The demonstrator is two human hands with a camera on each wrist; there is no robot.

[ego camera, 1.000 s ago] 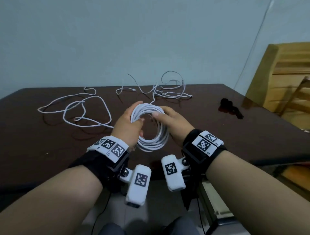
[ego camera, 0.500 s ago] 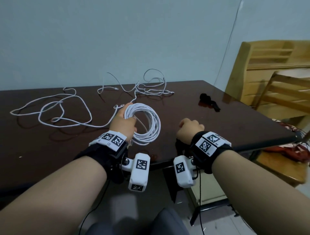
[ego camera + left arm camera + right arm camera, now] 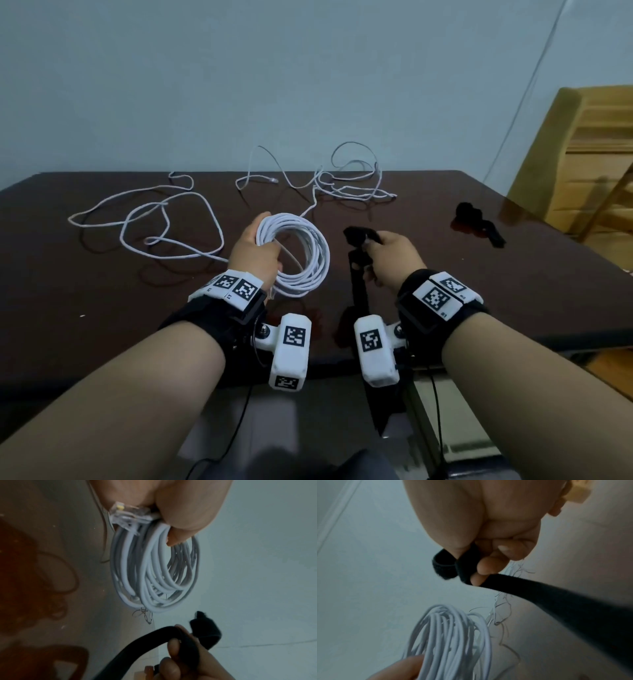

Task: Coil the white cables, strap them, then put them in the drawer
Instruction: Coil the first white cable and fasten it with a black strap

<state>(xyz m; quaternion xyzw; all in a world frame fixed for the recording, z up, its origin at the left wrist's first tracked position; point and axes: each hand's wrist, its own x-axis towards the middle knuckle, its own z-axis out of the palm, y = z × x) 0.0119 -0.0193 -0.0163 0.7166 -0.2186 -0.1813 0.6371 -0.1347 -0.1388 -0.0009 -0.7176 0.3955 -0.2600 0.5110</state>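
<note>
My left hand (image 3: 255, 255) grips a coiled white cable (image 3: 301, 255) above the dark table (image 3: 102, 291); its clear plug (image 3: 127, 515) sticks out under my palm. My right hand (image 3: 387, 253) pinches a black strap (image 3: 358, 274) to the right of the coil, the strap's curled end (image 3: 444, 566) above my fingers and its long tail hanging down over the table edge. Two loose white cables lie further back: one (image 3: 150, 219) at the left, one (image 3: 346, 185) tangled near the far edge.
More black straps (image 3: 474, 222) lie at the table's right side. A wooden chair (image 3: 582, 164) stands beyond the right corner. A grey cabinet (image 3: 445, 428) sits under the table's front edge at the right.
My right hand, which first held the coil with the left, dropped to the table edge and has come up holding a black strap. The left hand keeps the coil.
</note>
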